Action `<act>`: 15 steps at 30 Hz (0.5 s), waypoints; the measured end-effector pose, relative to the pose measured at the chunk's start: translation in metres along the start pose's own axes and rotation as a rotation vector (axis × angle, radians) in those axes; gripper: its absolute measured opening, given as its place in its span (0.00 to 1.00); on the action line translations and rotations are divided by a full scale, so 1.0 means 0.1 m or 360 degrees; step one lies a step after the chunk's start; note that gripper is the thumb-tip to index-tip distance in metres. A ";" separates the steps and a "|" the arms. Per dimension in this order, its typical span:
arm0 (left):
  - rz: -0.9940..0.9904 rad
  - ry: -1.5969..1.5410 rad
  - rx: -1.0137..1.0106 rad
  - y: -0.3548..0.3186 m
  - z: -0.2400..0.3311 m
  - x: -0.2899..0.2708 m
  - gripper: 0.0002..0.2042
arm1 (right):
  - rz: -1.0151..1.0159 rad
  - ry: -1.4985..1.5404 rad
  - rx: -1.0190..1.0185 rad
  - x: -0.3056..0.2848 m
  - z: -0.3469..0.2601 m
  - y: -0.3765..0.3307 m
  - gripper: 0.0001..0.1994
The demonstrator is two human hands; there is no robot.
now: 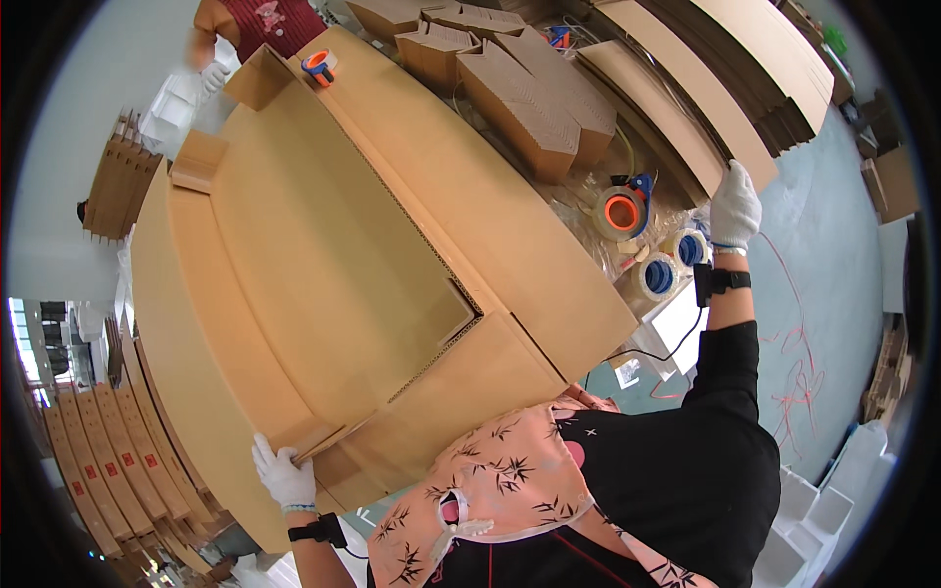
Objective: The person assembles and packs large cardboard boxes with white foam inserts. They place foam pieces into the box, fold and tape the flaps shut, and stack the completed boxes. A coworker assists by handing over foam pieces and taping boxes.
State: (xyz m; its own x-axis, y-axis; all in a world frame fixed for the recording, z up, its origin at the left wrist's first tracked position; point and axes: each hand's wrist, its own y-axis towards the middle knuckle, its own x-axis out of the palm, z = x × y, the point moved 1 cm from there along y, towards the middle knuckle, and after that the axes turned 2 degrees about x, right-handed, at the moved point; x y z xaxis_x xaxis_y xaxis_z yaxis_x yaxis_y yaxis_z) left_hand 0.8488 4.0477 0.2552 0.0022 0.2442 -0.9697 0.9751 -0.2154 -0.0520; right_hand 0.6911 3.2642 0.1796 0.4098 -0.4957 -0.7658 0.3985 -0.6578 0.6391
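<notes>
A large open cardboard box (382, 353) with its flaps folded outward fills the middle of the view. My left hand (284, 475), in a white glove, rests at the box's near left corner, fingers spread on the flap and thumb by the corner edge. Stretched far to the right, my gloved right hand (735, 208) is closed on the near end of a flat cardboard sheet (676, 78) on a stack. Its fingertips are partly hidden. Just left of that hand are an orange-cored tape dispenser (622, 211) and clear tape rolls (657, 276).
Folded cardboard inserts (534, 98) are piled beyond the box. Another tape dispenser (319, 67) sits on the far flap, near a person in a red top (270, 24) and white glove. Cardboard stacks (118, 461) stand at left; white foam pieces (823, 510) lie at lower right.
</notes>
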 end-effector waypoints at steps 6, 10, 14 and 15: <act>0.0048 -0.0058 0.0028 0.00 -0.05 0.05 0.13 | -0.0353 0.1780 0.0364 -1.09 -1.08 0.10 0.15; 0.0025 -0.0054 0.0017 0.02 -0.03 -0.01 0.13 | -0.0694 0.2586 0.0082 -1.55 -2.17 -0.06 0.17; 0.0083 -0.0092 0.0043 0.03 -0.05 -0.10 0.13 | -0.1228 0.2374 -0.0725 -1.71 -2.87 -0.29 0.16; 0.0123 -0.0121 0.0037 -0.01 -0.08 -0.07 0.12 | -0.1329 0.2297 -0.0967 -1.71 -3.01 -0.34 0.16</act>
State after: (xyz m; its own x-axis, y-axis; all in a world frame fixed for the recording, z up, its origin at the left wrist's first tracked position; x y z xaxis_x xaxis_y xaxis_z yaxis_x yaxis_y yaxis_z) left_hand 0.8498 4.0534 0.2638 0.0595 0.1535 -0.9864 0.9673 -0.2527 0.0190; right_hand 0.8540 3.5419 0.3105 0.1523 0.8958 -0.4176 0.9405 -0.0015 0.3397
